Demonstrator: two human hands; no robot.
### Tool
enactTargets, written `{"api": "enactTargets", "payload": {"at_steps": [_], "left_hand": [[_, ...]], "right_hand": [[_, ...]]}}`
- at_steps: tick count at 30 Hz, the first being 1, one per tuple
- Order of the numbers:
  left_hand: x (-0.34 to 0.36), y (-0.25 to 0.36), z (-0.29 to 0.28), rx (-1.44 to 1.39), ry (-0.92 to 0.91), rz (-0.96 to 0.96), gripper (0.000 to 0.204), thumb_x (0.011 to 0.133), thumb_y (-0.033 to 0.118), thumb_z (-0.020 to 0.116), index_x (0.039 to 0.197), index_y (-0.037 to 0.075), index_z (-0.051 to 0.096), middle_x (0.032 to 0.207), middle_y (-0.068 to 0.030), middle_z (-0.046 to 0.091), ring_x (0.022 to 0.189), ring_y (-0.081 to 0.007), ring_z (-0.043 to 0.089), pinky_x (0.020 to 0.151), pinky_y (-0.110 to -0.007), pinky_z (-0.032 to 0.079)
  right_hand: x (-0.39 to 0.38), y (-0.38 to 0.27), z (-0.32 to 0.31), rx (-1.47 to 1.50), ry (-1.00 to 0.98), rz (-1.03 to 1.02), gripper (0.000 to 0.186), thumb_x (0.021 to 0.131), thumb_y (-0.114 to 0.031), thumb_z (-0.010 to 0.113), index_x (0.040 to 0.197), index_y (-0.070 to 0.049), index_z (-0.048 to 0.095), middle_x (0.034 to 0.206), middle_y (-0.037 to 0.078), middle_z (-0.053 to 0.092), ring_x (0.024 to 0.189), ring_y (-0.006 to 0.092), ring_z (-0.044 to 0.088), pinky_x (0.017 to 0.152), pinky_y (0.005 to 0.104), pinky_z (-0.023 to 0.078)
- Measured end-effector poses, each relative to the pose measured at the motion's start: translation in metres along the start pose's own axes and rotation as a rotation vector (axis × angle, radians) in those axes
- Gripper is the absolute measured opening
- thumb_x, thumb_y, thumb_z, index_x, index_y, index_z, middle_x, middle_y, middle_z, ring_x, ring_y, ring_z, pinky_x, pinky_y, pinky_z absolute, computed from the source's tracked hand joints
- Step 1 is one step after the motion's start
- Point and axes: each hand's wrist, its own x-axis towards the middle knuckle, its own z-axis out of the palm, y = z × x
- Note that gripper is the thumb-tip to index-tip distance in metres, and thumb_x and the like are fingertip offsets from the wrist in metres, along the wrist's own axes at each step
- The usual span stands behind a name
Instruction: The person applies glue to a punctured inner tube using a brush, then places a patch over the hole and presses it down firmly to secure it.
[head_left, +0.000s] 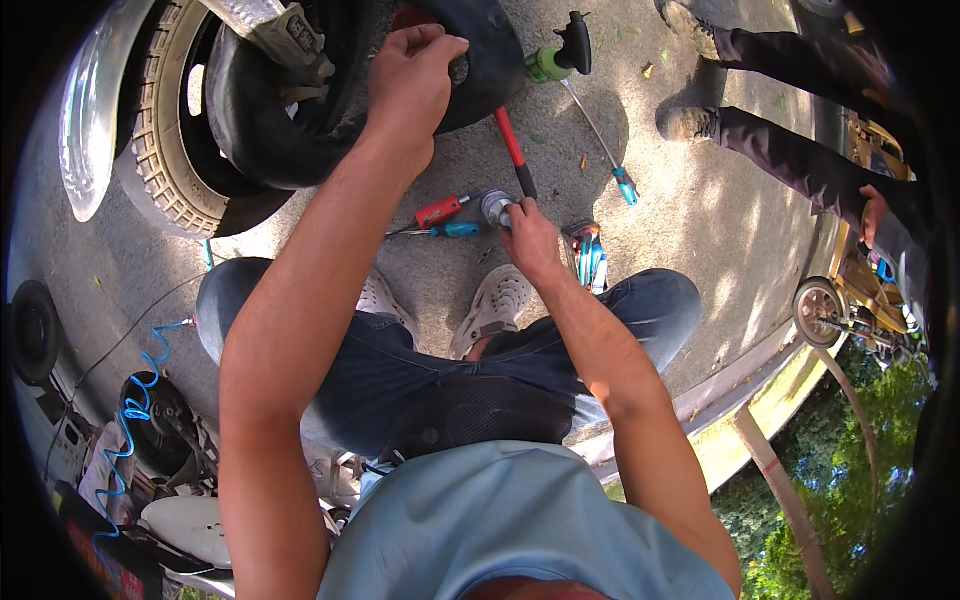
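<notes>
Left hand (410, 85) closed around black rubber inner tube (480, 60), pulled from tan-walled scooter tyre (165, 150). Right hand (525, 235) curled, fingertips on small grey metal cylinder (496, 207) on the pavement, probably gripping it. Red-handled tool (514, 150) and blue screwdriver (455, 230) lie just beside.

A black tube (300, 120) is seen by the tyre (165, 150), which is grey with a blocky pattern. A red handle (511, 138) and a red and blue screwdriver (445, 218) are seen on the grey ground (700, 200). A bright blue curly hose (135, 410) is seen too. Blue jeans (380, 360), white shoes (495, 305) and a light blue shirt (520, 520) are worn.
</notes>
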Motion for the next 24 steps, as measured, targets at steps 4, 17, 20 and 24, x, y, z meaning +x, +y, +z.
{"api": "enactTargets", "payload": {"at_steps": [4,17,20,24], "left_hand": [[-0.022,0.022,-0.025,-0.059,0.013,-0.029,0.024,0.095,0.014,0.062,0.116,0.003,0.063,0.112,-0.0082,0.067,0.109,-0.0186,0.064,0.096,-0.034,0.048],[-0.117,0.077,-0.083,0.429,-0.232,0.259,0.065,0.082,0.009,0.075,0.141,0.001,0.050,0.139,-0.0142,0.058,0.132,-0.0245,0.054,0.114,-0.039,0.038],[-0.145,0.069,-0.092,0.829,-0.345,0.366,0.097,0.065,0.012,0.088,0.150,0.005,0.043,0.148,-0.0178,0.051,0.139,-0.0341,0.047,0.119,-0.041,0.034],[-0.182,0.057,-0.085,0.923,-0.384,0.311,0.099,0.059,0.014,0.093,0.146,0.006,0.046,0.140,-0.0198,0.056,0.131,-0.0364,0.054,0.112,-0.041,0.042]], "right_hand": [[0.006,0.003,0.009,-0.201,0.020,-0.130,0.015,0.082,-0.006,0.064,0.097,-0.003,0.061,0.097,0.017,0.059,0.084,0.0359,0.067,0.069,0.0459,0.057],[0.039,-0.072,-0.089,-0.098,-0.162,-0.223,0.026,0.075,-0.016,0.078,0.093,-0.003,0.064,0.093,0.018,0.064,0.088,0.0368,0.068,0.073,0.0485,0.057],[0.032,-0.104,-0.164,0.117,-0.127,-0.356,0.030,0.075,-0.017,0.080,0.097,-0.002,0.067,0.094,0.017,0.065,0.089,0.0365,0.067,0.076,0.0478,0.055],[0.020,-0.143,-0.245,0.496,-0.286,-0.464,0.037,0.077,-0.020,0.082,0.106,-0.002,0.069,0.094,0.016,0.066,0.085,0.0359,0.065,0.075,0.0447,0.053]]}}
